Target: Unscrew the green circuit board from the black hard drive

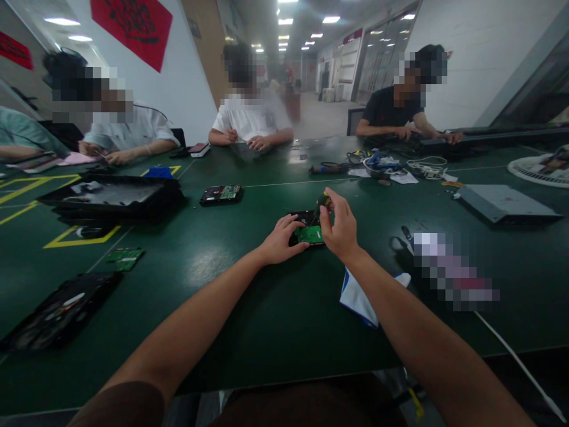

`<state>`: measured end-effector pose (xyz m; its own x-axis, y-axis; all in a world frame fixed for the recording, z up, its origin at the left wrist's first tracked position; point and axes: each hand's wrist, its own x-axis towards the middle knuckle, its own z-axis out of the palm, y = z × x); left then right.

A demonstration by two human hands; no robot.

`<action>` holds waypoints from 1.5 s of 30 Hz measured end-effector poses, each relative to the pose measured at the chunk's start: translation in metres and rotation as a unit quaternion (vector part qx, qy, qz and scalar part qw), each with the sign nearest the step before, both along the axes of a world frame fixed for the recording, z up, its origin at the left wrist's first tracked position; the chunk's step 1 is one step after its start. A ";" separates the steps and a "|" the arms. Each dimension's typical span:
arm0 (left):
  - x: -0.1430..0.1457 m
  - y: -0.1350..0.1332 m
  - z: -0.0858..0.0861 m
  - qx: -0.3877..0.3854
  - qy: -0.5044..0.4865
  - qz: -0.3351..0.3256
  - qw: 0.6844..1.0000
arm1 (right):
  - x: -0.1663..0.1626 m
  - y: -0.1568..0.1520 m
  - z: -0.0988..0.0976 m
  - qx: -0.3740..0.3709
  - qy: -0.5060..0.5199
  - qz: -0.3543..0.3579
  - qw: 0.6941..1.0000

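While in right hand [341, 228] — one screwdriver [322, 204]

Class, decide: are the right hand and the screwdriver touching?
Touching: the head view shows the right hand gripping the screwdriver by its handle, between thumb and fingers.

green circuit board [311, 236], black casing [304, 217], green table [249, 320]

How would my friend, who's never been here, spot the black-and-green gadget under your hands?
On the big green table, find two bare forearms reaching in. The left hand touches a black-and-green gadget. Unlike the similar gadget farther left, the right hand holds a screwdriver over this one.
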<state>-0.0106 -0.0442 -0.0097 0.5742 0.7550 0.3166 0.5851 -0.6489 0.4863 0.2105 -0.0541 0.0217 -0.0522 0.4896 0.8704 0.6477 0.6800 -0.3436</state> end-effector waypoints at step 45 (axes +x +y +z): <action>0.000 -0.001 0.002 -0.007 0.003 0.002 1.000 | -0.002 -0.002 -0.002 0.012 0.010 -0.003 1.000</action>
